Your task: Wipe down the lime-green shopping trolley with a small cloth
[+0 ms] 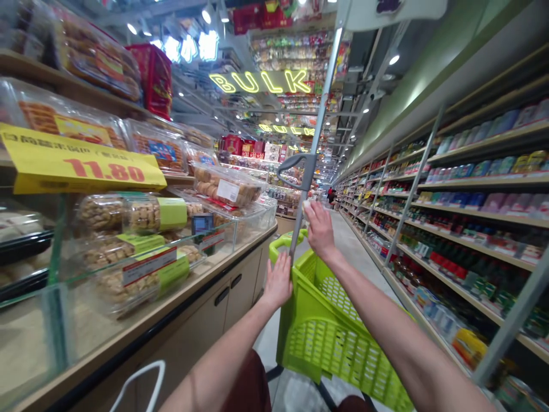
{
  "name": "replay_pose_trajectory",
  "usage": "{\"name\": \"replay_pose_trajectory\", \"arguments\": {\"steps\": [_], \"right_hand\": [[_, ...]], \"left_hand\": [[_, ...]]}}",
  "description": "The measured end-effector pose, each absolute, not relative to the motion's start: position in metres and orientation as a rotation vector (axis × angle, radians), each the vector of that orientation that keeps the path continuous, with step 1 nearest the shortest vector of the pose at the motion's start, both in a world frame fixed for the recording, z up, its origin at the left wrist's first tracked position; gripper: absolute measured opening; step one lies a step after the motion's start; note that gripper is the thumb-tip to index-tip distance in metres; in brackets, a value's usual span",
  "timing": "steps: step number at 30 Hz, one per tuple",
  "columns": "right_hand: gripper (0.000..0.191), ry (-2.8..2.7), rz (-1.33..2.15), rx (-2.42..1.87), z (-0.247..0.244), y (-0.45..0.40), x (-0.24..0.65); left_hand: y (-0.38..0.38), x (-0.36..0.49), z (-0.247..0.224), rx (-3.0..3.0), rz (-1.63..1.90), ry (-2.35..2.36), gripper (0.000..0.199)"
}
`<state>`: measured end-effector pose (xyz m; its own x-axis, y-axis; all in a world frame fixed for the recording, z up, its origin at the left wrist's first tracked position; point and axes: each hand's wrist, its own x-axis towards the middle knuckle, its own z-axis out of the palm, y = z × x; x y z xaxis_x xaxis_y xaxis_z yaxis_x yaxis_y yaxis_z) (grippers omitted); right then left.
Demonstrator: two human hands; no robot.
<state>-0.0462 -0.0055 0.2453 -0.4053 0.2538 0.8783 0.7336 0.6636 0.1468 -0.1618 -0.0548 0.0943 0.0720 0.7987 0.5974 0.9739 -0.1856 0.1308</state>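
Observation:
A bright green plastic shopping basket trolley (pixel 319 343) stands in front of me, with a grey metal pole (pixel 322 103) rising at its near left corner. Fingers stretched out, my left hand (pixel 279 281) rests against the basket's corner by the foot of the pole. Higher up, my right hand (pixel 319 232) is curled against the pole. A small crumpled white wad (pixel 306 207), like tissue or cloth, shows under its fingertips. Above that hand, a grey looped handle (pixel 295 170) is fixed to the pole. A white sign (pixel 394 14) tops the pole.
To the left, a glass-fronted counter (pixel 234 234) bears packaged cookies (pixel 141 212) and a yellow price sign (pixel 81 163). Shelves of cans and bottles (pixel 476 229) line the right side. The aisle floor (pixel 349 229) runs between them, with people (pixel 331 195) far off.

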Motion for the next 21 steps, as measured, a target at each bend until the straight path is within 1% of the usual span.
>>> {"name": "replay_pose_trajectory", "arguments": {"steps": [2,3,5,7,12,14,16,19,21], "right_hand": [[0.052,-1.997,-0.783,-0.705,0.291,0.001,-0.057],[0.05,-2.002,-0.833,-0.688,0.304,0.005,-0.061],[0.045,-2.054,-0.925,-0.66,0.311,0.014,-0.064],[0.042,-2.163,-1.014,-0.612,0.291,0.02,-0.061],[0.039,-2.496,-1.168,-0.456,0.204,0.021,-0.051],[0.039,-2.531,-1.177,-0.46,0.195,0.019,-0.052],[0.041,-2.459,-1.154,-0.516,0.21,0.019,-0.054],[0.045,-2.218,-1.089,-0.65,0.251,0.024,-0.057],[0.046,-2.138,-1.076,-0.692,0.267,0.027,-0.056]], "left_hand": [[-0.051,-0.162,0.104,-2.008,-0.832,-1.794,0.071],[-0.05,-0.163,0.108,-1.994,-0.838,-1.796,0.072],[-0.048,-0.165,0.115,-1.962,-0.846,-1.803,0.072],[-0.048,-0.17,0.116,-1.93,-0.847,-1.809,0.071],[-0.051,-0.189,0.108,-1.878,-0.821,-1.849,0.069],[-0.051,-0.195,0.106,-1.873,-0.805,-1.861,0.069],[-0.05,-0.198,0.105,-1.872,-0.785,-1.872,0.069],[-0.05,-0.197,0.106,-1.872,-0.756,-1.899,0.07],[-0.05,-0.193,0.105,-1.881,-0.747,-1.9,0.07]]}}
